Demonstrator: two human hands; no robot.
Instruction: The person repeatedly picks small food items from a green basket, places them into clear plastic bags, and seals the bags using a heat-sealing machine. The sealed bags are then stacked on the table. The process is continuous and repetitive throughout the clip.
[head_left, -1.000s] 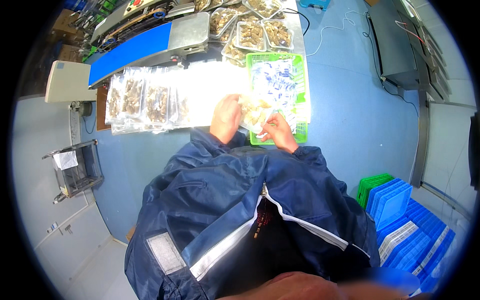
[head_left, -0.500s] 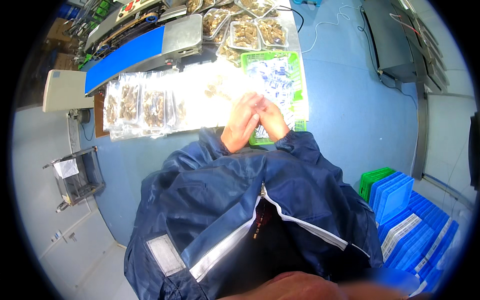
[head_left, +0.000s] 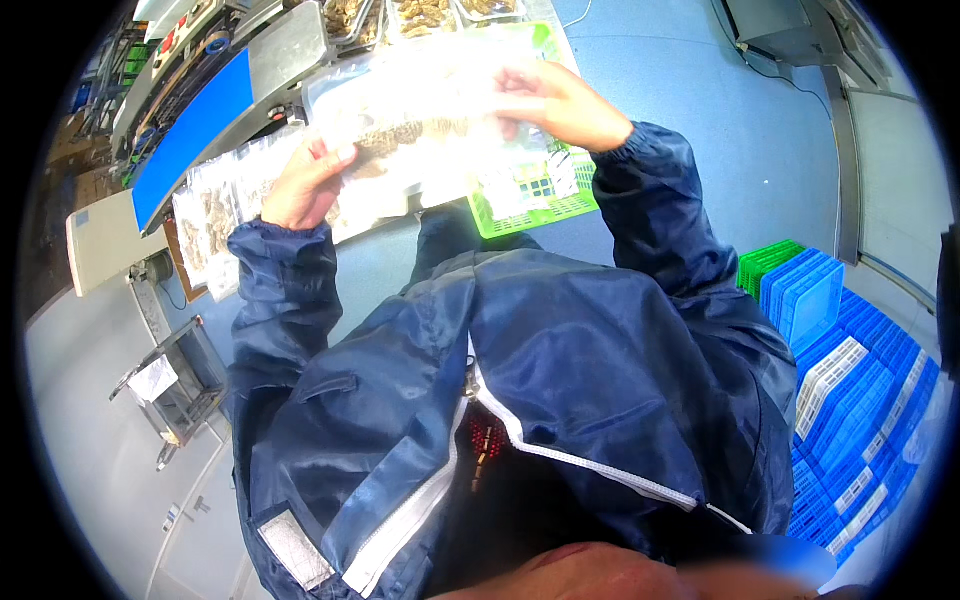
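A clear plastic package of brown wrinkled pieces that look like dried mushrooms (head_left: 390,135) lies between my hands, above the brightly lit table. My left hand (head_left: 305,185) grips its left side, thumb uppermost. At its right end is my right hand (head_left: 565,105), fingers bent around the edge; glare washes out the fingertips and much of the package, so whether it is a bag or a tray is unclear. Under my right hand stands a green plastic basket (head_left: 545,212) with small white sachets (head_left: 560,172). Filled clear bags (head_left: 212,215) lie left of my left hand.
A conveyor with a blue belt (head_left: 195,140) runs along the table's far left. Open trays of the brown pieces (head_left: 420,15) stand at the back. Blue crates (head_left: 830,380) are stacked on the floor at right, and a metal frame (head_left: 175,380) stands at left.
My hands were together over the table beside the basket; now they are spread apart with the package between them. My view has shifted, and the basket now shows partly covered.
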